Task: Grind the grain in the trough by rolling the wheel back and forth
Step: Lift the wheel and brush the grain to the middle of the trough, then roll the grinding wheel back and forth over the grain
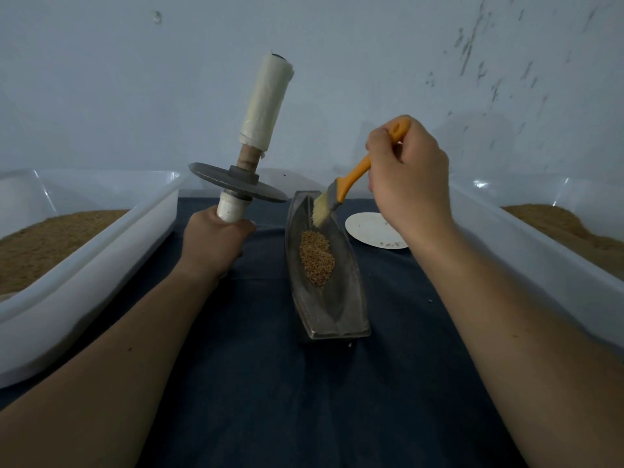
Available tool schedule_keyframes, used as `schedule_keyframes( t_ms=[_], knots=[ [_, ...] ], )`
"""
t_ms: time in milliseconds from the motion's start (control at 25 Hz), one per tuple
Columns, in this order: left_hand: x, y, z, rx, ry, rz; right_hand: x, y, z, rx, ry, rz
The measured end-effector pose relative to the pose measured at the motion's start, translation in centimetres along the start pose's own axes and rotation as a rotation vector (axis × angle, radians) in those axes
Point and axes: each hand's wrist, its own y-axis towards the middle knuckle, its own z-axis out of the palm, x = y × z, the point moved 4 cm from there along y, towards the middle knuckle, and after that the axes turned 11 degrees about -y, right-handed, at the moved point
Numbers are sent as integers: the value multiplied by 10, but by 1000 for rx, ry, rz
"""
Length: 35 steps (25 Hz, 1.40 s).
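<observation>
A boat-shaped metal trough (351, 298) lies lengthwise on the dark cloth, with a small heap of brown grain (316, 258) in its middle. My left hand (212, 244) grips the lower white handle of the grinding wheel (236, 184) and holds it upright in the air, left of the trough, its disc level and its cloth-wrapped upper handle pointing up. My right hand (408, 184) grips the orange handle of a small brush (341, 190). The pale bristles touch the trough's inner wall near its far end, just beyond the grain.
Two large clear plastic tubs (84, 265) (540, 265) flank the dark cloth (270, 400), each holding brown material. A white round plate (371, 228) with a few specks lies right of the trough's far end. A pale wall stands close behind.
</observation>
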Motion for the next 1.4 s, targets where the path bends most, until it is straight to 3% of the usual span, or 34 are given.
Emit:
schedule_keyframes(
  t_ms=[160,360,520,760,920,1000,1080,1160,1280,1400],
  knots=[
    [1,2,1,11,12,-7,-38,1,-18,39,108,-13],
    [1,-1,2,25,44,-21,-115,-40,-23,263,-417,-192],
    [-2,-3,4,41,180,50,-134,-51,-19,354,-516,-108],
    [-17,-19,9,-8,407,190,-134,-57,-10,656,-690,-103],
    [-35,-21,12,-22,755,363,-125,-53,-19,511,-478,3],
    [-48,-22,14,20,934,494,-112,-46,-29,337,-374,39],
    [-56,-25,19,76,1088,612,-81,-36,-46,83,-337,-83],
    [-60,-30,26,134,1181,653,-43,-32,-50,32,-398,-280],
    [-59,-38,33,194,1232,668,-14,-37,-24,451,-689,-445],
    [-59,-38,37,197,1278,666,-30,-39,5,789,-784,-408]
  ],
)
